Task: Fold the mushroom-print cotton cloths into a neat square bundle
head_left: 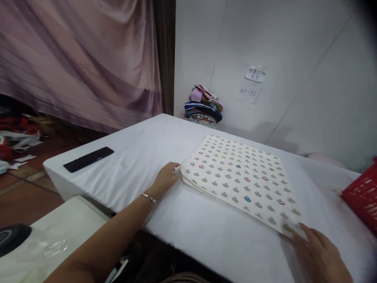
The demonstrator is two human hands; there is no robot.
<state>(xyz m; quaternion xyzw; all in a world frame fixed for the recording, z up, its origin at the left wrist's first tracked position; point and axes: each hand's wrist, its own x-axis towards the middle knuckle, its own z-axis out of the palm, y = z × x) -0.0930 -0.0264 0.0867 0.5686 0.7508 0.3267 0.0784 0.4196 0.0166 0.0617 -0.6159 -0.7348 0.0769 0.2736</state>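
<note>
A folded white cloth (235, 177) lies flat, printed with small grey, red, blue and yellow mushroom-like shapes. Several layers show along its rounded near left edge. My left hand (167, 176), a bracelet on its wrist, is closed on the cloth's left corner, thumb and fingers pinching it. At the near right corner is my right hand (319, 251), somewhat blurred, its fingers closed around the cloth's edge. Under the cloth is a table with a white covering (188, 232).
A black phone-like slab (88, 158) rests on the table's left part. Folded clothes (204, 105) are stacked behind the table by the wall. At the right edge stands a red plastic basket (363, 194). A white surface (70, 220) with a black object (13, 237) is at lower left.
</note>
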